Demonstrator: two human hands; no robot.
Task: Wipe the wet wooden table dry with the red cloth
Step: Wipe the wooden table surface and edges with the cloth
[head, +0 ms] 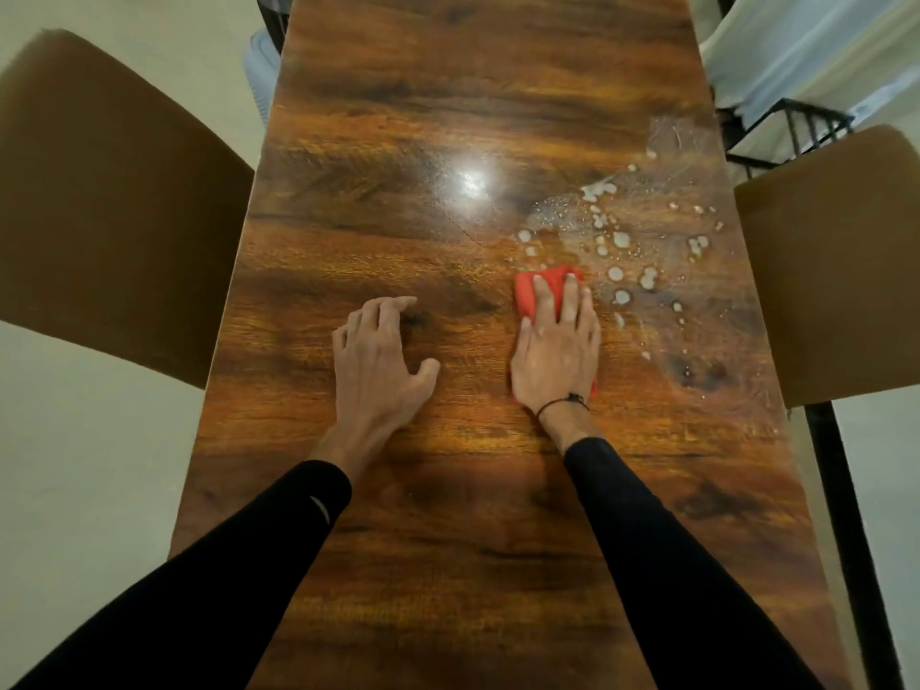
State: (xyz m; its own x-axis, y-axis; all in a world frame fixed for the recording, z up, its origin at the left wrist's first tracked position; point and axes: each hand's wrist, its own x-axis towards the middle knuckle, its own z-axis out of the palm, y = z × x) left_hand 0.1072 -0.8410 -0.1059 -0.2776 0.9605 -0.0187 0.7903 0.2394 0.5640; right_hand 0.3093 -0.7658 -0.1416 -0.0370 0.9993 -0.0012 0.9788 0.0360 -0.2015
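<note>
Counter (448,490) — long, dark wood grain, glossy, with a lamp glare near its middle. Wet patch (642,251) on its right half: pale droplets and smeared film, reaching toward the right edge.

Cloth (530,291) — red, bunched, lying flat on the counter at the near-left border of the wet patch, mostly hidden under the right hand (555,351). That hand pressed it down with fingers straight and lightly spread, palm over it.

Left hand (378,351) — bare, resting on dry wood well left of the cloth, fingers (386,311) loosely bent at the tips, holding nothing.

Chairs, one at each side.

Step in hand, as judged: wiping begun, most droplets unwiped. Next move likely calls for pushing the cloth forward and rightward through the droplets, keeping flat pressure.
</note>
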